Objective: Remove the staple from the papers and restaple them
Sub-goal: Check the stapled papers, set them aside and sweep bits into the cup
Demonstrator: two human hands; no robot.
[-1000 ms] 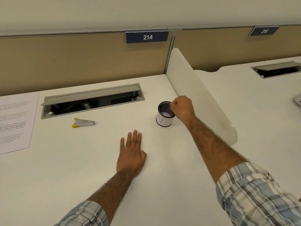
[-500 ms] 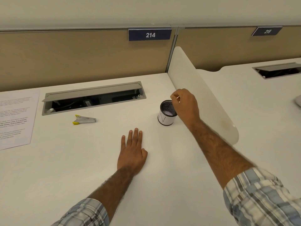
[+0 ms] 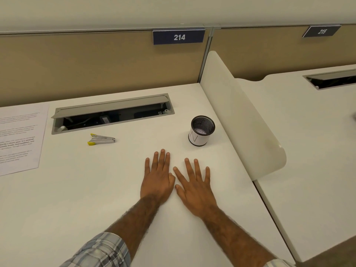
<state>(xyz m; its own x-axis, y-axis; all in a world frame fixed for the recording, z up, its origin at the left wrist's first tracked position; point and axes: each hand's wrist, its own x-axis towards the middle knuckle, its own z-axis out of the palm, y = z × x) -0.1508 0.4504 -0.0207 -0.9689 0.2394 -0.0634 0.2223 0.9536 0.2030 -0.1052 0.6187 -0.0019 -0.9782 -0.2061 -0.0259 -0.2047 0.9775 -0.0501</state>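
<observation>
You have one printed sheet of papers at the far left of the desk, cut off by the frame edge; whether it is a single page or a stack you cannot tell, and no staple is visible on it. To its right lies one staple remover, metal with yellow tips, just in front of one open cable tray set into the desk. Your two hands rest palm down near the middle: your left hand and your right hand lie side by side, fingers spread flat, holding nothing. Beyond your right hand stands one mesh cup, upright, wrapped in a white label.

The bare desk between papers and hands leaves wide room to slide. On your right a curved white divider closes the desk edge, near the cup.

The surface is plain white. A tan partition runs along the back, carrying two number plates, 214 and 215. A second desk with its own tray lies beyond the divider.
</observation>
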